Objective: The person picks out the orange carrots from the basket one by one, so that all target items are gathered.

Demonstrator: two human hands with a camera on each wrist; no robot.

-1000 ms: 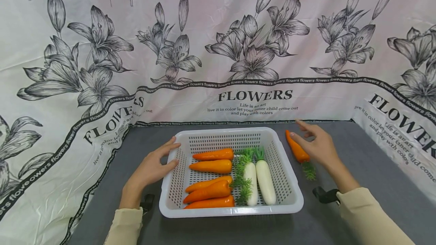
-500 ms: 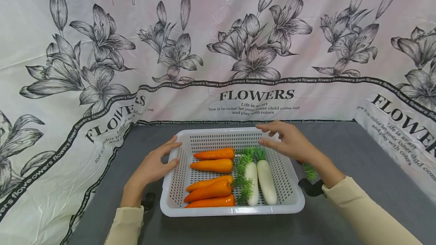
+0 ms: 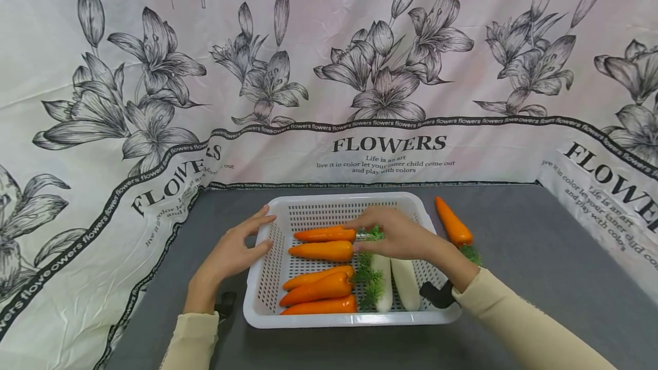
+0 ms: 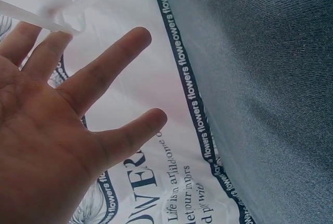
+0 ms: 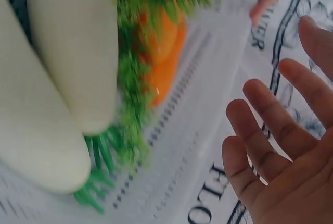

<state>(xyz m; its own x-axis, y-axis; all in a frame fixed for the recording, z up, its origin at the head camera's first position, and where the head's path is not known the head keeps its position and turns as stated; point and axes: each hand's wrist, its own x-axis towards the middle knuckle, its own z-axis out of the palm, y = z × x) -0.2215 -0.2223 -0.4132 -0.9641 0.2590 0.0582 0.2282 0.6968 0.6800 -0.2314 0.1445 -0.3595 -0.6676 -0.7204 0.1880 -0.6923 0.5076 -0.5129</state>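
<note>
My left hand point(image 3: 232, 249) rests at the left rim of a white perforated plastic basket point(image 3: 354, 320), its fingers spread. In the left wrist view two fingers of that hand point(image 4: 57, 125) meet the basket's translucent edge point(image 4: 36, 20). My right hand point(image 3: 398, 236) reaches over the basket, fingertips right at the top ends of the upper two orange carrots point(image 3: 321, 250). Its fingers point(image 5: 244, 117) are loosely extended in the right wrist view. Under this hand lie two white radishes point(image 3: 381, 287), their green tops partly hidden by it in the head view.
More carrots point(image 3: 313, 290) lie in the basket's lower left, leafy greens point(image 3: 367, 281) at their right ends. Another carrot point(image 3: 453, 222) lies on the dark grey table point(image 3: 514, 233), right of the basket. A flower-printed cloth point(image 3: 288, 159) stands behind and at the sides.
My right hand has moved left from beside the loose carrot, across the basket's right rim, to over the carrots and radishes inside. The left hand stays at the rim.
</note>
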